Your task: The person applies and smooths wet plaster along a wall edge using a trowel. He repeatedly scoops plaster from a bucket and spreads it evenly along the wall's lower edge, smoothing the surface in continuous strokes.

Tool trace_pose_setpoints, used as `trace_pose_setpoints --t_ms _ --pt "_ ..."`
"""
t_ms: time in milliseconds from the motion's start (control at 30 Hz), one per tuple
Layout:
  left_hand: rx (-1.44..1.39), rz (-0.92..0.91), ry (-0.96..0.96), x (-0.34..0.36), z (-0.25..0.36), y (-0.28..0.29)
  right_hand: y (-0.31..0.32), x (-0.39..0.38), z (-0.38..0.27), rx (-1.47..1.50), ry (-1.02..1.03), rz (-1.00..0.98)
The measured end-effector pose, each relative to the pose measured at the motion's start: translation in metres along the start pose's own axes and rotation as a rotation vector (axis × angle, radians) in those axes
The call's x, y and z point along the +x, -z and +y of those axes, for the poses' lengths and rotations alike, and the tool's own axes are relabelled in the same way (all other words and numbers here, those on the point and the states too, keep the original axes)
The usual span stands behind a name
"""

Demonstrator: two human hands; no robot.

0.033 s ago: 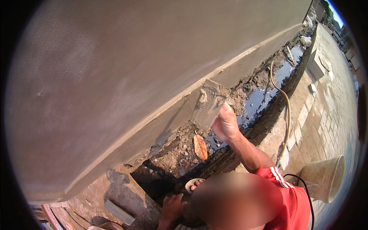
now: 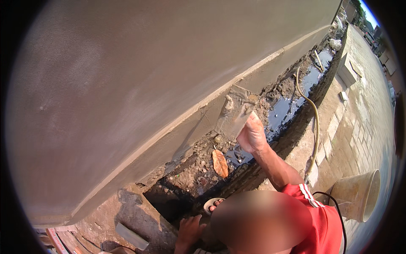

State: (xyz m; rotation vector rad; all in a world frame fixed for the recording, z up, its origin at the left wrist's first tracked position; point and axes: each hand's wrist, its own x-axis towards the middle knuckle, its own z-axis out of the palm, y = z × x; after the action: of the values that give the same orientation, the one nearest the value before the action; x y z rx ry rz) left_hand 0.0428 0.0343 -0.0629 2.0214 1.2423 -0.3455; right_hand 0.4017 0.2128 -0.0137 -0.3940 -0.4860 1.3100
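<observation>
My right hand [image 2: 253,134] is closed on the near edge of a flat rectangular sheet [image 2: 237,111] smeared with wet grey mortar. The sheet lies against the low band [image 2: 198,122] at the foot of the plastered wall; a lump of mortar clings to its face. Whether it has a handle I cannot tell. Down at the lower middle, my left hand [image 2: 190,230] rests low with its fingers apart and nothing in them, close to my sandalled foot [image 2: 215,205].
A muddy trench holds dark water [image 2: 283,111] and a dry brown leaf [image 2: 220,163]. Along its right side runs a hose [image 2: 315,114]. A dirty bucket [image 2: 356,195] stands at lower right, concrete blocks [image 2: 347,73] farther up. A grey flat plate [image 2: 132,236] lies at lower left.
My right hand and the sheet have slid slightly right along the low band of the wall. My left hand stays in place.
</observation>
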Motion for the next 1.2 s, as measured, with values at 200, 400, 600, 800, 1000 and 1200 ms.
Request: trace_pose_setpoints --t_ms 200,400,600,800,1000,1200 --pt "0.003 -0.005 -0.060 0.007 0.012 0.008 0.083 0.028 -0.112 -0.270 0.317 0.107" --pt "-0.023 0.031 -0.131 0.017 0.006 0.002 0.149 0.087 -0.207 -0.697 0.475 0.243" --pt "-0.032 0.043 -0.119 0.021 0.011 0.009 0.146 0.125 -0.206 -0.886 0.534 0.355" --pt "-0.031 0.005 -0.077 0.024 0.017 0.015 0.147 0.133 -0.186 -1.115 0.534 0.502" --pt "-0.045 0.006 -0.080 0.026 0.016 0.014 0.179 0.092 -0.144 -1.224 0.386 0.539" --pt "-0.035 0.049 -0.046 0.019 0.015 0.017 0.140 0.079 -0.194 -1.747 0.665 0.551"
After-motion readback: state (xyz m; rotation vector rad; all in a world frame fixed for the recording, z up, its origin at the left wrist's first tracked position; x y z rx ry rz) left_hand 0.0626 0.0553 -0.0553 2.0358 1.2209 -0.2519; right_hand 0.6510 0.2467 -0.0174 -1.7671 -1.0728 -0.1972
